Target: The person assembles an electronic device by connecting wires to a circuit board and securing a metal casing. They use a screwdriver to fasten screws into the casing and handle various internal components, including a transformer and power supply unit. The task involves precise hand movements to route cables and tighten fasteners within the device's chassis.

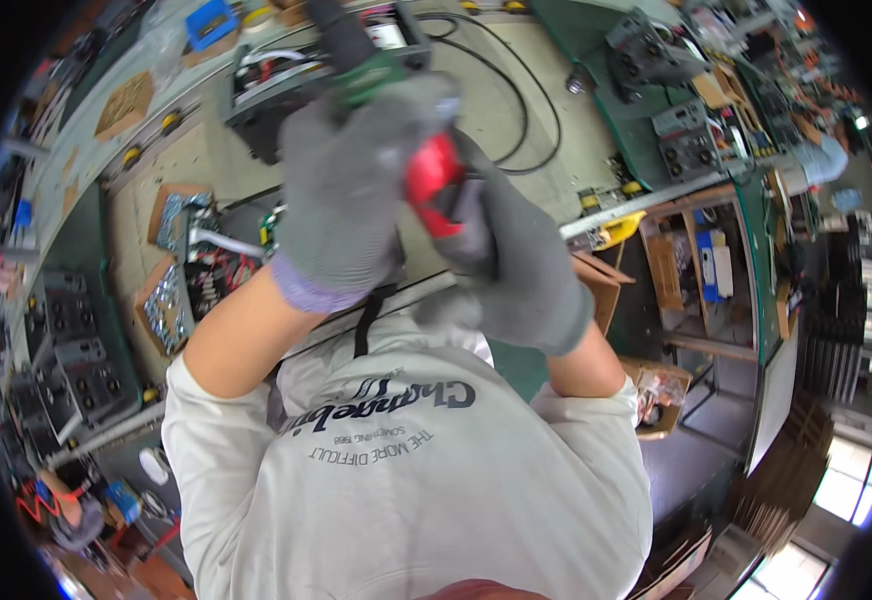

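Both hands wear grey knit gloves and are raised over the bench, blurred by motion. My left hand (341,190) is closed round a dark tool (348,45) with a green band (371,78); its kind is too blurred to name. Between the hands shows a red and black piece (434,185); whether it belongs to that tool I cannot tell. My right hand (531,255) has its fingers wrapped against this piece. Behind my left hand stands an open dark metal case (256,115) with wires inside, partly hidden by the glove.
A black cable (556,120) loops over the bench. Cardboard trays of small metal parts (166,305) lie at left. Similar cased units stand on green stands at left (81,385) and far right (691,140). A yellow object (621,230) sits by a shelf (701,345). Other people work at both sides.
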A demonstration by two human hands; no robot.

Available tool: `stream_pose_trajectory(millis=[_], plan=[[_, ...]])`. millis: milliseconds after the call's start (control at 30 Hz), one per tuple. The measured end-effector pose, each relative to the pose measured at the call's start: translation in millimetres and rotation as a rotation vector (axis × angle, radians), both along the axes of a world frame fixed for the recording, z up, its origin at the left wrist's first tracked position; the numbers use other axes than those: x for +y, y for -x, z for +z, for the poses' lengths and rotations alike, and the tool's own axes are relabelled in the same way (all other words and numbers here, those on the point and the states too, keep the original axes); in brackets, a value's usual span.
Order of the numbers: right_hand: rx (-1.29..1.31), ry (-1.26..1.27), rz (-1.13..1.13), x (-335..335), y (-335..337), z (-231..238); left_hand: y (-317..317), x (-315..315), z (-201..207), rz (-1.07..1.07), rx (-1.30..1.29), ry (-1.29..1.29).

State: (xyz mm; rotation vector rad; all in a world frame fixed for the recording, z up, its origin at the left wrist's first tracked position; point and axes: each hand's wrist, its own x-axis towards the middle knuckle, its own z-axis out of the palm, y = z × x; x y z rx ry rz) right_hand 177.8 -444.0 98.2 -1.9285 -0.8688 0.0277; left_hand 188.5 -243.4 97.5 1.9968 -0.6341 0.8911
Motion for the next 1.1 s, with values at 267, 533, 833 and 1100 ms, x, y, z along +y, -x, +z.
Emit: stream_pose_trajectory(millis=[267,533,833,1100], plan=[[0.541,-0.789,0.049,26,-22,9,42,34,14,-0.140,0.889,0.973],[0.651,-1.361,0.465,19,-71,27,123,47,-48,-0.313,1.137,1.125],[0.684,-1.512,0.317,32,-74,-7,138,56,-66,-0.268,1.212,1.263],[0.819,-1.547,0.216,45,-76,-14,136,54,-64,-0.315,1.166,1.382]])
